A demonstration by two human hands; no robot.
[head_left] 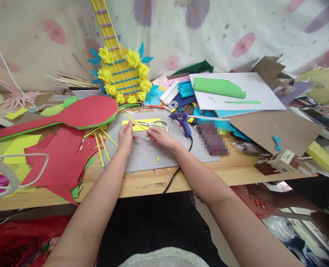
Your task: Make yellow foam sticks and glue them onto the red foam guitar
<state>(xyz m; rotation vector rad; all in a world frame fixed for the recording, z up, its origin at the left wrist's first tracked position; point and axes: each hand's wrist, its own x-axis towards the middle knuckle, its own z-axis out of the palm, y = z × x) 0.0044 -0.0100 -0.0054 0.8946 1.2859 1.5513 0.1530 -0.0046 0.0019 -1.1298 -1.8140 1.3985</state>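
Note:
A thin yellow strip [137, 122] runs slantwise between my hands above the cutting mat [142, 155]. My left hand [126, 137] pinches it near its upper left part, and my right hand [161, 136] grips its lower right end. Just behind them, scissors with pale handles [164, 125] lie on a yellow sheet [127, 128]. To the right of my right hand rests a blue glue gun [184, 122] with a white glue stick in its back. Several more yellow strips [104, 146] lie left of my left hand.
A yellow paper guitar with flowers [125, 76] leans on the wall. At left lie a red guitar-shaped cutout [89, 113] and red sheets [59, 159]. A white board [236, 102] carries green crepe paper [217, 87]. The glue gun's black cord [173, 178] hangs over the table's front edge.

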